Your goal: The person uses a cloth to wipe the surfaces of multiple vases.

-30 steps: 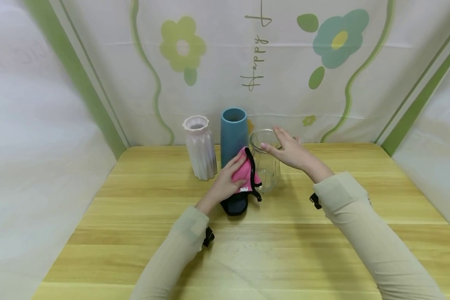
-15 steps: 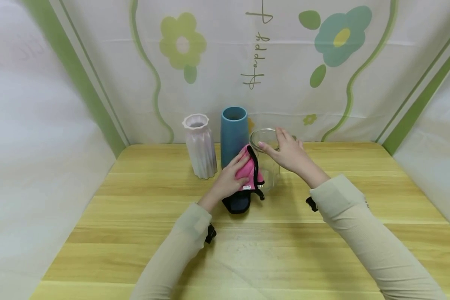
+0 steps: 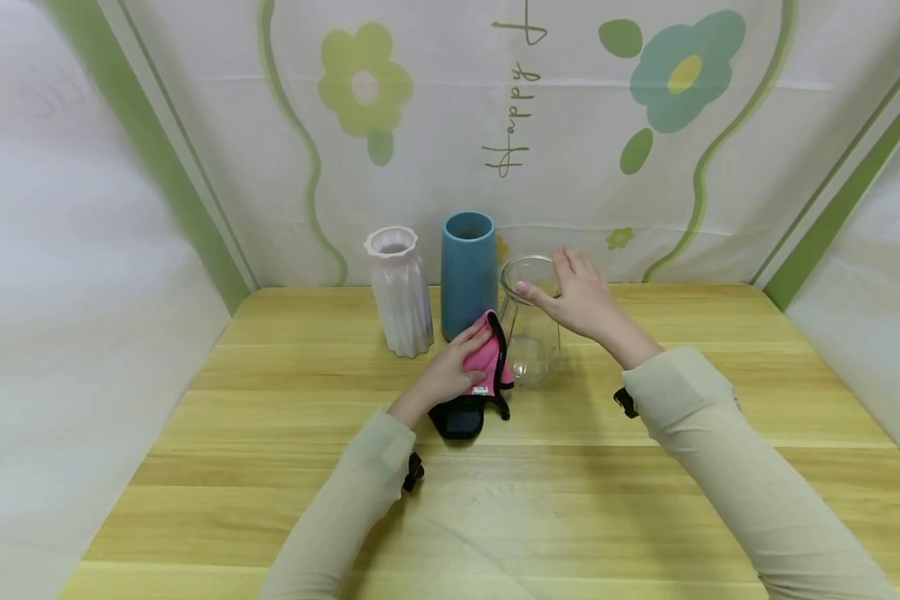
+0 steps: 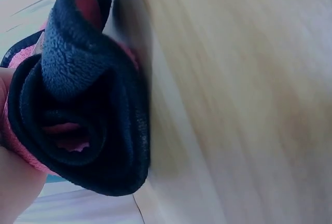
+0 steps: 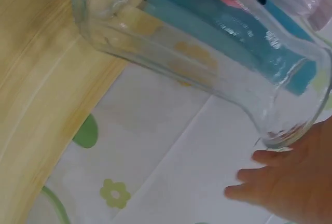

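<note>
My left hand (image 3: 444, 373) grips a folded cloth (image 3: 483, 363), pink with a black border and a small white label. In the left wrist view the cloth's dark, fleecy side (image 4: 72, 68) curls over itself, low beside the wooden tabletop. At the cloth's right stands a clear glass vase (image 3: 534, 350), upright, with a flared rim. My right hand (image 3: 581, 300) is at that rim, thumb in front and fingers stretched out on the far right side. The right wrist view has the straight fingers (image 5: 244, 193) right beside the vase's mouth.
A blue vase (image 3: 468, 279) stands behind the cloth, close to the glass vase. Left of it is a fluted, pale pink-white vase (image 3: 401, 300). Behind the wooden table (image 3: 540, 508) hangs a white curtain (image 3: 435, 100) printed with flowers.
My left hand has moved the cloth slightly toward me and to the left, uncovering more of the blue vase. My right hand's fingers have lifted and straightened a little at the rim.
</note>
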Demonstrator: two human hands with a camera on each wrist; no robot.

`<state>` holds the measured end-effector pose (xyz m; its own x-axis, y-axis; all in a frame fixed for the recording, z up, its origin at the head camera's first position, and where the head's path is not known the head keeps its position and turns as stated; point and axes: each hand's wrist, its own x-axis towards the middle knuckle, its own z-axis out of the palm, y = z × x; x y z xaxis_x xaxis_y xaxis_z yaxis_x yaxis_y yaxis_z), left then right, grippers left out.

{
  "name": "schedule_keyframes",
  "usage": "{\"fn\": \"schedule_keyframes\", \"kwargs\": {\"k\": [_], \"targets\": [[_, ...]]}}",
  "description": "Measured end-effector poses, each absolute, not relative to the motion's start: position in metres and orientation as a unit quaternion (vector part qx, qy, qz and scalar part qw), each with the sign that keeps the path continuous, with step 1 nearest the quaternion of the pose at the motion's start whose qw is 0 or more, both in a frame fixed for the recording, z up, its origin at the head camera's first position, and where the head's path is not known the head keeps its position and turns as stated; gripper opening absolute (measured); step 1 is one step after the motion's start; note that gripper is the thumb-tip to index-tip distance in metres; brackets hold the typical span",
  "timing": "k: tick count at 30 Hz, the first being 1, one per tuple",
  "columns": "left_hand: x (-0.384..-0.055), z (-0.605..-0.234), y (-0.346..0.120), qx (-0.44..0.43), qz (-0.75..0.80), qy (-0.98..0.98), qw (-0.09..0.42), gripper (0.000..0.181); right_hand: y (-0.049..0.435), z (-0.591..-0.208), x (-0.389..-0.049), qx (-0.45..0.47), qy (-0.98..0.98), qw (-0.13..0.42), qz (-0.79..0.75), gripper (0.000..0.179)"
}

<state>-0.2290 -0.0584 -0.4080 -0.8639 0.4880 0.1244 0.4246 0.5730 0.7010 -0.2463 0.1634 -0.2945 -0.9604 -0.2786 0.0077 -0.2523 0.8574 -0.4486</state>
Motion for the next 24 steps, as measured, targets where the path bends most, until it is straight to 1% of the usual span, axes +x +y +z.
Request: {"fn": "schedule_keyframes", "kwargs": {"k": [3,7,11,14,16,19,24], "targets": [[-0.229,-0.408,-0.059,0.254,0.386,0.886,0.044,0.072,0.169,-0.298,-0.252,-0.175,0.957,0.031,-0.231,0.093],[-0.229,-0.406,-0.060,0.261,0.399,0.879,0.028,0.073,0.176,-0.298,-0.258,-0.207,0.945,0.065,-0.244,0.087],[-0.229,-0.400,-0.059,0.270,0.430,0.862,-0.014,0.073,0.178,-0.295,-0.258,-0.208,0.942,0.093,-0.246,0.088],[-0.231,-0.393,-0.055,0.274,0.447,0.851,-0.039,0.073,0.176,-0.293,-0.257,-0.197,0.945,0.098,-0.241,0.089],[-0.231,-0.390,-0.052,0.275,0.448,0.850,-0.046,0.073,0.173,-0.292,-0.255,-0.188,0.947,0.095,-0.241,0.089],[-0.232,-0.385,-0.049,0.278,0.442,0.852,-0.041,0.076,0.166,-0.292,-0.251,-0.168,0.953,0.083,-0.237,0.092],[-0.231,-0.383,-0.045,0.273,0.433,0.859,-0.010,0.079,0.157,-0.294,-0.245,-0.142,0.960,0.060,-0.233,0.094]]}}
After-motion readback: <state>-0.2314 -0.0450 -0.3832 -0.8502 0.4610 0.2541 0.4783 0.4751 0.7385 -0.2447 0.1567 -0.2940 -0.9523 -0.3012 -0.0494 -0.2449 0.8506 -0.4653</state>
